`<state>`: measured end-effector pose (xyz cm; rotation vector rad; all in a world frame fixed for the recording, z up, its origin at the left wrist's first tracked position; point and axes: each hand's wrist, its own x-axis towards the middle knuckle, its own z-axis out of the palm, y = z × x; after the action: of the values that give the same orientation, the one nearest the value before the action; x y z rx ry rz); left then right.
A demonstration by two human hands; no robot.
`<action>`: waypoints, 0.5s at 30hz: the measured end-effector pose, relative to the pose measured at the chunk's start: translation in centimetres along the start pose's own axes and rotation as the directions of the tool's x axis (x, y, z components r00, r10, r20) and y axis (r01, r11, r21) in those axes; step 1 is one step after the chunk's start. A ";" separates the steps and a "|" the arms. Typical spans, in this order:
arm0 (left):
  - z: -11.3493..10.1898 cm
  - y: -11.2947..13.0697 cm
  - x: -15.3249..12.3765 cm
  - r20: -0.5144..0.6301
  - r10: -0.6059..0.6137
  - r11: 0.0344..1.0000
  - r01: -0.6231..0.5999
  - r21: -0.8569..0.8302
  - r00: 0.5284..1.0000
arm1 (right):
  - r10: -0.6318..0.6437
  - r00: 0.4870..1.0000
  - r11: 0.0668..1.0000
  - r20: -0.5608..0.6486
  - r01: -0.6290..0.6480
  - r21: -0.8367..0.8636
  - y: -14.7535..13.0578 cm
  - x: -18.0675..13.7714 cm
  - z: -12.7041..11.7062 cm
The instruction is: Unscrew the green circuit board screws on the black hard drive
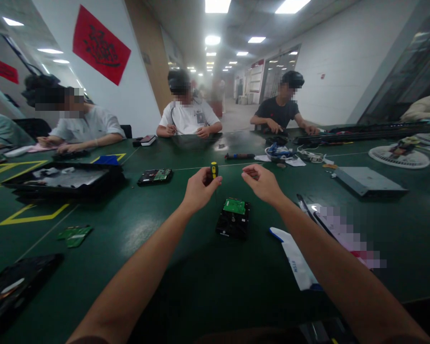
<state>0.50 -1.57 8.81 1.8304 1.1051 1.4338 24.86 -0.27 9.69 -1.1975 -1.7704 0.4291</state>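
Note:
My left hand (199, 188) is closed around a small black-and-yellow screwdriver (214, 170), held upright with its thin shaft pointing down. Below and between my hands, a black hard drive (232, 227) lies on the green table, its green circuit board (234, 206) facing up at the far end. The screwdriver shaft hangs by the far left of the drive; whether its tip touches anything is hard to see. My right hand (263, 184) hovers above the drive's right side, fingers loosely curved and slightly apart from the thumb, with nothing visible in them.
Another hard drive (155, 177) lies beyond my left forearm. Leftward are a black tray (103, 182), loose green boards (75, 235) and a black part (19, 277). A white-blue packet (295, 260), a grey metal box (370, 181) and cables (281, 152) lie rightward. Several people sit opposite.

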 end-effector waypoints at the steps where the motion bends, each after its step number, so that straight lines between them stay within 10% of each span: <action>1: 0.0 0.1 0.0 -0.006 -0.004 1.000 0.004 -0.012 1.000 | 0.015 1.000 0.999 0.027 -0.015 -0.034 0.3 0.1 0.1; 15: 0.6 0.2 -0.6 0.039 -0.064 0.989 0.068 -0.131 0.997 | 0.170 0.938 0.978 0.303 -0.123 -0.167 4.0 -4.2 4.3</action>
<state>1.10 -2.10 8.49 1.7049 1.0190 1.3972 23.81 -1.16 2.56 -1.4338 -2.0193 0.6168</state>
